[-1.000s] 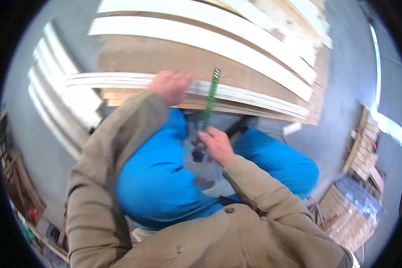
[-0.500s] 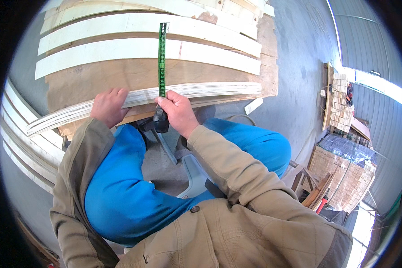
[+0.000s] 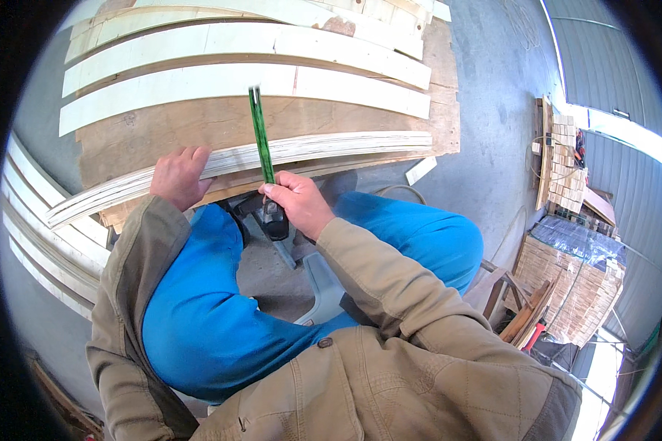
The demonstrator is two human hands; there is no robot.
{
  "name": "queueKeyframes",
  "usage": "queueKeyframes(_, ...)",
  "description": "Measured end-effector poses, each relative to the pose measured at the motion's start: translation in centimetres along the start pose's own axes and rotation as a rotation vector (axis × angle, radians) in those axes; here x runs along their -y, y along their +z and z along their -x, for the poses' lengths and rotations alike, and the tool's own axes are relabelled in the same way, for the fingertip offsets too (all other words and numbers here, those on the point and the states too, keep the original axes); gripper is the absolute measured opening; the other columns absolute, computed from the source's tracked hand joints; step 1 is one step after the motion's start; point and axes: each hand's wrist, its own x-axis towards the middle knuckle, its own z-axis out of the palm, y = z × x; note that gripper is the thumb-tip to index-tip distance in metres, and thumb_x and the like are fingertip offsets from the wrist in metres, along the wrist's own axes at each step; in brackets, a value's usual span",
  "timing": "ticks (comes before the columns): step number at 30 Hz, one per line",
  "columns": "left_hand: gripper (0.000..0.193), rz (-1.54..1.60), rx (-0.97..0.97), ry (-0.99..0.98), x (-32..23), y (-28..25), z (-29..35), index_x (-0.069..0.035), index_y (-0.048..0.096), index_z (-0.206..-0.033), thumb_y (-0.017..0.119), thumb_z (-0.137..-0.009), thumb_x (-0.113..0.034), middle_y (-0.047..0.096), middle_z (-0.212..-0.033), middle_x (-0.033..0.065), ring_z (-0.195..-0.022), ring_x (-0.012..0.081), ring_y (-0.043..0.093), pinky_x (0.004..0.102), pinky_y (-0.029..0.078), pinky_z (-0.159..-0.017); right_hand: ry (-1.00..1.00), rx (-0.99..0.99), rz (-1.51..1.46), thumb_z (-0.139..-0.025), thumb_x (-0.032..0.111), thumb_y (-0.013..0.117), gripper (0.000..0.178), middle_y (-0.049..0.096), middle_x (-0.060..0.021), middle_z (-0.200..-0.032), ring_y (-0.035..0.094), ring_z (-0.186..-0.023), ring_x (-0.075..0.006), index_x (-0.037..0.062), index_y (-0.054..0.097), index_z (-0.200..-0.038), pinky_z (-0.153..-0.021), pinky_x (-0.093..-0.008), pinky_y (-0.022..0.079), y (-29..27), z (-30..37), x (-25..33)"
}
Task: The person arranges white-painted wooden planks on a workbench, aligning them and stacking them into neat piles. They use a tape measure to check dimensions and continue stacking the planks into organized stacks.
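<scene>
Holding, right side: with our right grip point(image 3: 301, 204) we have thumb and fingers closed around the upper part of a tape measure point(image 3: 274, 223), near the mouth where its blade comes out.
Tape measure: its black case hangs below the fingers, between our knees, and the green blade point(image 3: 262, 136) stands out away from us, over the desk point(image 3: 169, 126), with its free end in view at the nearest flat board; whether the blade touches the wood, we cannot tell.
Resting, left side: our left grip point(image 3: 180, 178) lies over the stack of white strips point(image 3: 331, 147), fingers bent on top and thumb toward the right; how tightly it is closed, we cannot tell.
Stack of white strips: it runs along the near edge of the desk, from our left to our right, and its left end goes out past the desk.
Flat boards: behind the stack we see a pale board point(image 3: 176, 87), and a second board point(image 3: 198, 45) lies just beyond it, roughly parallel.
Left floor: several long white pieces point(image 3: 48, 213) lie side by side.
Right floor: well apart from us, we see small stacked blocks point(image 3: 564, 156) and a larger bundle point(image 3: 566, 290), which is partly covered by dark sheeting point(image 3: 577, 239).
</scene>
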Motion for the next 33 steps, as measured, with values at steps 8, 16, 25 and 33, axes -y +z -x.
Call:
queueKeyframes(8, 0.045, -0.032, -0.019, 0.001, -0.2, -0.1, -0.1, -0.008, 0.062, -0.108, 0.091, -0.078, -0.025, 0.071, -0.100, 0.0139, -0.098, 0.0374, 0.071, 0.0502, 0.059, -0.080, 0.079, -0.054, -0.049, -0.104, 0.018, 0.070, 0.019, 0.063, 0.0028, -0.082, 0.053, -0.077, -0.0070, 0.0016, 0.072, -0.095, -0.070, -0.0278, 0.044, -2.2, 0.8, -0.1)
queueKeyframes(16, 0.048, -0.078, 0.002, -0.023, -0.3, 0.1, -0.2, -0.007, 0.065, -0.113, 0.092, -0.076, -0.021, 0.072, -0.101, 0.0148, -0.096, 0.0370, 0.072, 0.0493, 0.059, -0.078, 0.187, -0.151, -0.259, -0.103, 0.017, 0.070, 0.015, 0.067, 0.0036, -0.086, 0.057, -0.078, -0.0067, 0.0035, 0.075, -0.098, -0.073, -0.0260, 0.045, -4.9, 1.9, 1.0)
queueKeyframes(25, 0.048, -0.083, -0.007, -0.019, -0.5, -0.2, -0.3, -0.007, 0.065, -0.115, 0.091, -0.077, -0.020, 0.072, -0.102, 0.0149, -0.096, 0.0371, 0.072, 0.0481, 0.060, -0.080, 0.322, -0.158, -0.673, -0.108, 0.024, 0.061, 0.026, 0.070, -0.0137, -0.091, 0.072, -0.082, -0.0276, 0.0001, 0.067, -0.113, -0.075, -0.0446, 0.063, -6.9, 2.6, 1.3)
queueKeyframes(33, 0.048, -0.063, -0.034, -0.031, -1.1, -0.6, -0.3, -0.008, 0.064, -0.111, 0.091, -0.075, -0.024, 0.072, -0.103, 0.0128, -0.100, 0.0362, 0.072, 0.0496, 0.059, -0.082, 0.351, -0.087, -0.676, -0.106, 0.030, 0.064, 0.030, 0.070, -0.0139, -0.097, 0.072, -0.087, -0.0308, 0.0011, 0.068, -0.114, -0.082, -0.0488, 0.063, -7.5, 2.4, -0.1)
